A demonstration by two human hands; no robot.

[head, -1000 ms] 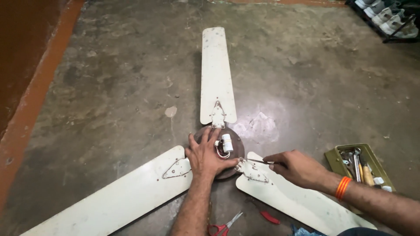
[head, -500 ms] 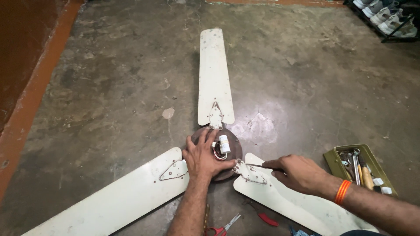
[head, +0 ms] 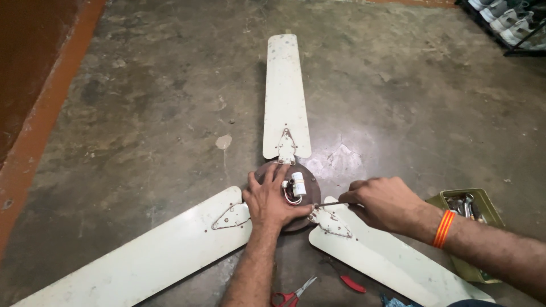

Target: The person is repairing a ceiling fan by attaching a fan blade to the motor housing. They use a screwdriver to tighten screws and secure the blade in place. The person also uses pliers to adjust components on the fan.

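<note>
On the fan hub (head: 307,196), left hand (head: 272,200) lies flat; right hand (head: 382,203) apparently grips a screwdriver (head: 329,203).

A grey, stained and patchy concrete floor (head: 142,113) carries everything here, edged at the left by a painted reddish-orange strip (head: 51,119) that meets a dark brown wall. Flat on it lies a ceiling fan with a round brown metal hub (head: 310,219) and three long cream blades (head: 284,91) spread out like a star, one pointing away and two toward the near corners. Close to the near edge lie red-handled scissors (head: 290,295) and a red-handled tool (head: 350,282), an olive-green metal box of tools (head: 483,204) sits at the right, and a dark rack of pale shoes (head: 512,25) stands in the far right corner.
</note>
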